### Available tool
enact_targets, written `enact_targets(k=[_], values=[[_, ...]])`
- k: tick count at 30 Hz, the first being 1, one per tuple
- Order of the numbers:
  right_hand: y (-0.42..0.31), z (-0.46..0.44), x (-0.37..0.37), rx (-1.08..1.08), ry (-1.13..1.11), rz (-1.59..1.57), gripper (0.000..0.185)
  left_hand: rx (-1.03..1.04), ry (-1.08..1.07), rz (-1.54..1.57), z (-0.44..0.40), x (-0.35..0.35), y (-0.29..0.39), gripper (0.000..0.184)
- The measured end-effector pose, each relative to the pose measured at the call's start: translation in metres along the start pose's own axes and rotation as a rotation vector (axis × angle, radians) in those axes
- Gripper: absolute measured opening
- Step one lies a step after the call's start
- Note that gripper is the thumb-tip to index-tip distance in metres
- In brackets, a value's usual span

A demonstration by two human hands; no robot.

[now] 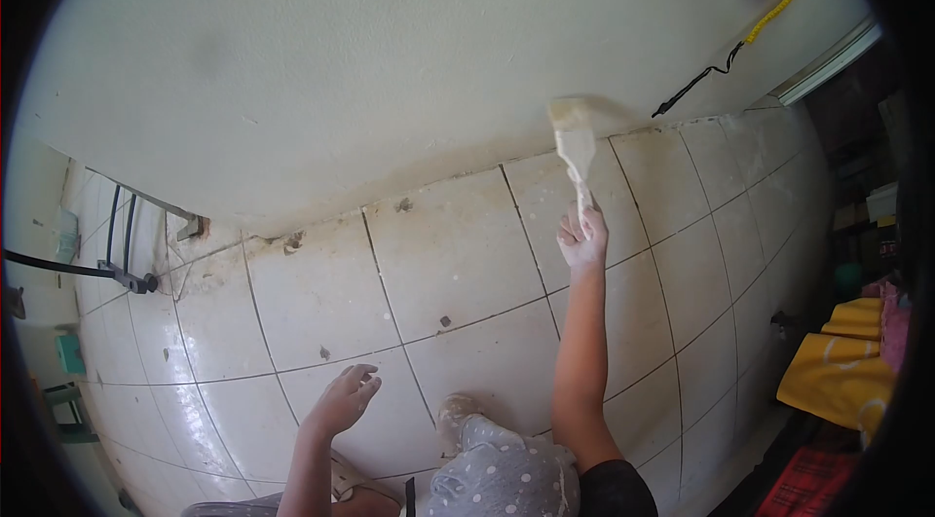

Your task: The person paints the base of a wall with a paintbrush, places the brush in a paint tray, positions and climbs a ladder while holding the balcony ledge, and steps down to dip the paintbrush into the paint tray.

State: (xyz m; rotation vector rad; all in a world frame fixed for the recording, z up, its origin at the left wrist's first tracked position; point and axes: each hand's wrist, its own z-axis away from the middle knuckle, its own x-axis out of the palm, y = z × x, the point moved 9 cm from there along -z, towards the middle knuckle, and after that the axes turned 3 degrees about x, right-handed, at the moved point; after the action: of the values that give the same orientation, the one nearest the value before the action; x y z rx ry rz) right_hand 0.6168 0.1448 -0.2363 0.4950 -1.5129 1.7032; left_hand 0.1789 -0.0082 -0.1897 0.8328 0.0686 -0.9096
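Note:
My right hand (582, 237) is closed around the handle of a wide paintbrush (576, 142), whose white, smeared body points up toward the wall. The bristles are close to the lower part of the pale wall (390, 59); whether they touch it I cannot tell. A brownish stain runs along the foot of that wall. Held above the floor tiles, near my knee, my left hand (345, 398) has bent fingers partly apart and nothing in it.
White floor tiles (448, 235) with dark joints meet the wall. A yellow and black cord (779, 9) hangs at upper right. On the left stands a black metal stand (127, 276). Yellow cloth (840, 366) and a red item (806, 483) lie at right.

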Motion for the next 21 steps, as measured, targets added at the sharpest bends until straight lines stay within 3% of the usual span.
enact_targets(k=[1,2,9,13,21], values=[[-0.010,0.009,0.018,-0.027,-0.166,-0.046,0.027,0.017,0.008,0.000,-0.002,0.000,-0.002,0.046],[-0.015,0.017,0.024,-0.018,-0.193,-0.023,0.031,0.035,0.015,0.000,-0.003,0.000,-0.003,0.047],[0.060,0.019,-0.031,0.220,0.113,0.105,0.031,0.037,0.014,0.021,-0.004,0.001,-0.004,0.046],[0.097,0.010,-0.027,0.308,0.148,0.102,0.020,0.001,-0.009,0.038,-0.003,0.002,-0.007,0.046],[0.055,0.006,0.045,0.088,0.095,0.190,0.028,0.018,0.033,0.011,0.001,-0.007,-0.016,0.046]])
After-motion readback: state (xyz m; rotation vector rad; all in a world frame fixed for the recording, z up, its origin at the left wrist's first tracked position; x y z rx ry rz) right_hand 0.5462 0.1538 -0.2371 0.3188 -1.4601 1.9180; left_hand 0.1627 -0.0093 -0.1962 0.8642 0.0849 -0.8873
